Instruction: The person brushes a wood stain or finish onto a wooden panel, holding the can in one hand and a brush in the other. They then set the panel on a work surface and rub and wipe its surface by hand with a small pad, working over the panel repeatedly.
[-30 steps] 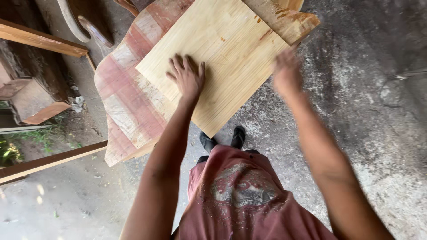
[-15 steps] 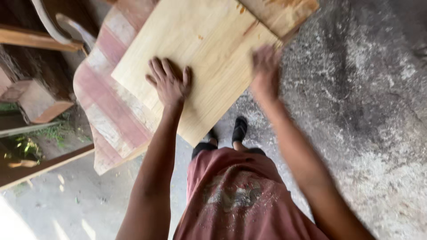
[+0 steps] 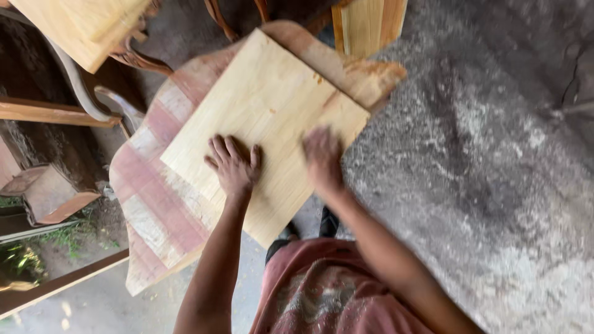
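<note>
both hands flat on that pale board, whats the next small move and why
Probably slide the pale rectangular wooden board a little toward the striped reddish panel's left side. Left hand and right hand both press flat on it, and its near corner overhangs the panel's edge, so squaring it looks likely.

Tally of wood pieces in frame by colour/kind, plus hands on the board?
Pale yellow boards: 3 — one under both hands, one top left, one top centre
Red-and-pale striped panel: 1
Reddish wood block: 1
Hands flat on the board: 2 — left hand, right hand
Total: 7
</note>
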